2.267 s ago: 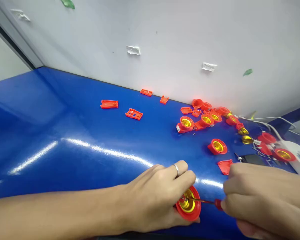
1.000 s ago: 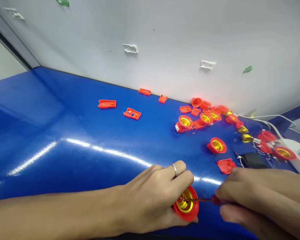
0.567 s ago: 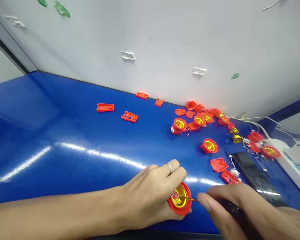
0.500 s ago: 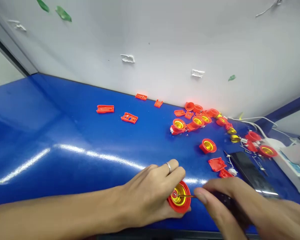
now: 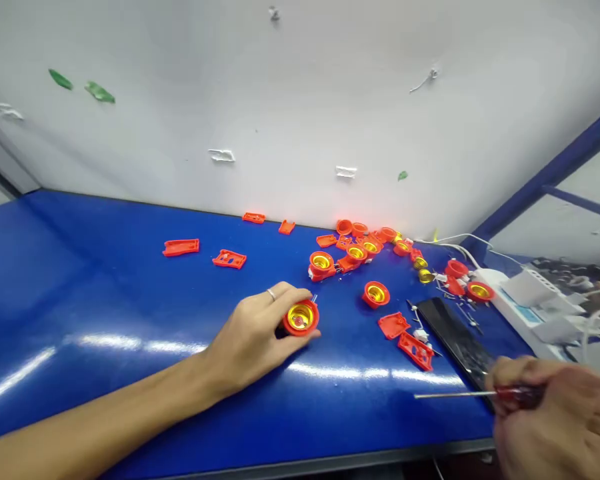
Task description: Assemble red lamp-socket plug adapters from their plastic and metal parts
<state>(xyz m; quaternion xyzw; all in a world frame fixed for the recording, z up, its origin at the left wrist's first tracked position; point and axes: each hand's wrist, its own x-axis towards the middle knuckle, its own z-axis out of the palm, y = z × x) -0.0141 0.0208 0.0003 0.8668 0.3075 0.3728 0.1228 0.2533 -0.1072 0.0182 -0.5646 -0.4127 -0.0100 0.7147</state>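
Note:
My left hand (image 5: 265, 327) wraps its fingers round a red lamp socket (image 5: 316, 320) with a gold-coloured threaded inside, its opening facing up toward me. Inside the cup, small screw heads show at the bottom. At the lower right, my right hand (image 5: 550, 407) grips a screwdriver (image 5: 455, 395) by its dark red handle, the thin metal shaft pointing left, apart from the socket. Another red socket (image 5: 377, 294) stands on the table to the right of my left hand. Red plastic covers (image 5: 394, 325) lie between it and my right hand.
Several red sockets and gold threaded shells (image 5: 420, 263) cluster by the wall. A black flat object (image 5: 453, 337) lies on the blue table (image 5: 130, 293) at right. Beyond it is a white power strip (image 5: 520, 310) with plugs. More red covers (image 5: 181, 247) lie at the back left.
The screwdriver has come out of the socket and moved right with my right hand. My left hand, still holding the socket, has shifted away from the table's front edge. The view has turned rightward.

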